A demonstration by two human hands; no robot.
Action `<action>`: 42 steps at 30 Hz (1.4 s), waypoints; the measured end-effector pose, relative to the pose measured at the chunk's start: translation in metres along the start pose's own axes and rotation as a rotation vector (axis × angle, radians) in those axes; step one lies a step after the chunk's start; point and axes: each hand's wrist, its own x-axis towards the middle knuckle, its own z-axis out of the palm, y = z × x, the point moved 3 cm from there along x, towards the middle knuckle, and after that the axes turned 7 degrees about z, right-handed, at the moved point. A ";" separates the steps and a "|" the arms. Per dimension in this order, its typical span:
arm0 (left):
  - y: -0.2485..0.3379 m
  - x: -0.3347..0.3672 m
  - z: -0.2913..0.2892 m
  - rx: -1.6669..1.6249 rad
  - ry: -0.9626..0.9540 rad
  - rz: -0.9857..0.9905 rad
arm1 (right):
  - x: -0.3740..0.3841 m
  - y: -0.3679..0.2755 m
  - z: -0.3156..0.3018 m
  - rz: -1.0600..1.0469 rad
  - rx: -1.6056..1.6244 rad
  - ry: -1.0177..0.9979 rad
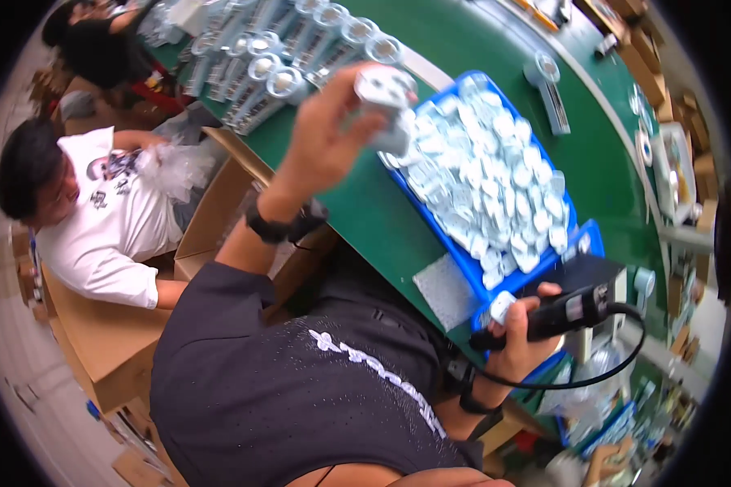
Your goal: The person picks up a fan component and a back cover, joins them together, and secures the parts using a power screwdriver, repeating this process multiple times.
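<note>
The scene is evenly and brightly lit; few shadows are cast. Motion blur is seen on the raised left hand (321,142). Edges are bent and darkened by fisheye distortion.

A green table (357,219) spans the frame's middle; on it lie a blue tray (463,268), upper-left tubes (268,73), perhaps packaged, and a foam pad (447,290).
</note>
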 end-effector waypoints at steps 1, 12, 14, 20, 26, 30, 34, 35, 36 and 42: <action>-0.004 -0.016 0.029 0.057 -0.095 0.020 | 0.004 0.001 -0.001 -0.038 0.034 -0.022; -0.008 -0.125 0.227 0.020 -0.492 0.232 | -0.024 0.058 -0.071 -0.171 -0.222 0.253; -0.014 -0.141 0.240 0.056 -0.429 0.184 | -0.023 0.070 -0.079 -0.177 -0.191 0.234; -0.029 -0.162 0.267 -0.137 -0.494 0.146 | -0.022 0.088 -0.103 -0.213 -0.150 0.139; -0.054 -0.163 0.278 -0.277 -0.566 -0.035 | 0.008 0.022 -0.162 -0.775 0.104 0.262; -0.054 -0.160 0.277 -0.279 -0.612 -0.052 | 0.044 0.033 -0.183 -0.649 0.285 0.395; -0.058 -0.165 0.274 -0.231 -0.642 -0.034 | 0.040 0.031 -0.168 -0.460 -0.093 0.390; -0.058 -0.165 0.273 -0.221 -0.635 -0.037 | 0.028 0.030 -0.163 -0.515 0.052 0.196; -0.058 -0.164 0.273 -0.231 -0.654 -0.024 | 0.012 0.025 -0.159 -0.564 0.187 0.017; -0.059 -0.168 0.266 -0.167 -0.710 -0.017 | -0.028 -0.025 -0.115 -0.513 0.244 -0.225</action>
